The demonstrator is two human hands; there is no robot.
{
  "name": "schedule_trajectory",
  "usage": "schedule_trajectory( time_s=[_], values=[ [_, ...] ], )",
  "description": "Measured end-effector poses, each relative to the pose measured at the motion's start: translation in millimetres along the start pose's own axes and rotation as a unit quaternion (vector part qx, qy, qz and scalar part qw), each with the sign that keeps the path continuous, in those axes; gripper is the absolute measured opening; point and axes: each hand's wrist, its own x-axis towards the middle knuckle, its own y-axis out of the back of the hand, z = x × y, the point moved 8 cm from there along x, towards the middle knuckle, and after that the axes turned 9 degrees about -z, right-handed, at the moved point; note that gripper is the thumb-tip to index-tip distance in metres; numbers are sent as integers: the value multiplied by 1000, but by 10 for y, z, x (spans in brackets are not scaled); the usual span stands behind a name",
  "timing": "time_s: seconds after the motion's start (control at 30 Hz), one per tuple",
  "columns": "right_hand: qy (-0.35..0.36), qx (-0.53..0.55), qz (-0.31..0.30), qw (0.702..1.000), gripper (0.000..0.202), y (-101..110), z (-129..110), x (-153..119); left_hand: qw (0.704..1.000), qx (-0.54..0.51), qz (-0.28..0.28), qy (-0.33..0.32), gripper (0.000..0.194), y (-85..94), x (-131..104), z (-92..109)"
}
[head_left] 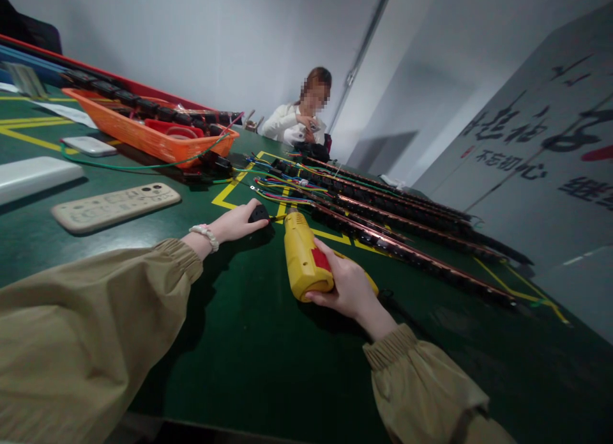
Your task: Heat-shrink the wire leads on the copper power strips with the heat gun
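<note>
Black part [260, 213]: small dark component lying on the counter [249, 342], directly ahead of the driver's tip; pinned flat, which keeps it from turning under the tool.
Left hand [236, 223]: palm down, fingers curled over the black part and pressing it to the surface; closed on it, not lifted. A beaded bracelet sits at the wrist.
Yellow power driver [305, 259]: lies nearly level, nose aimed at the black part, red switch on the upper side within reach of the thumb.
Right hand [345, 289]: wrapped around the driver's rear grip, fingers fully closed; low hold lets the tool rest near the counter for a steady line.
Copper strips [407, 233]: several long socket rails laid side by side just beyond the driver, coloured wires [282, 188] fanned at their near ends, all kept within arm's reach.
Yellow floor-tape lines [230, 191]: mark a zone under the rail ends.
Orange tray [143, 134]: far left, holds more black parts in a row.
White casings [115, 204]: near left, well apart from both hands.
Other person [299, 121]: seated at the far end, hands busy with own item.
</note>
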Motion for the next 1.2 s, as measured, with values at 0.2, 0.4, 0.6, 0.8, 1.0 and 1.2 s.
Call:
schedule_trajectory(
  time_s=[0.2,0.4,0.6,0.8,1.0,1.2],
  values=[
    [55,22,10,998,99,2,-262,2,1000,1,3,2,58,16,-8,4],
    [83,34,18,996,99,27,-366,-6,994,92,47,46,54,119,-53,10],
    [84,34,12,996,101,-2,-361,-11,991,84,65,77,57,112,-45,-94],
    [80,40,6,996,101,12,-347,-4,992,57,115,20,55,200,-75,12],
    [57,46,-9,997,100,-9,-217,20,994,84,59,-40,51,127,-91,166],
    [4,22,-17,1000,98,16,-7,43,996,66,51,-11,51,148,-91,142]
  ],
)
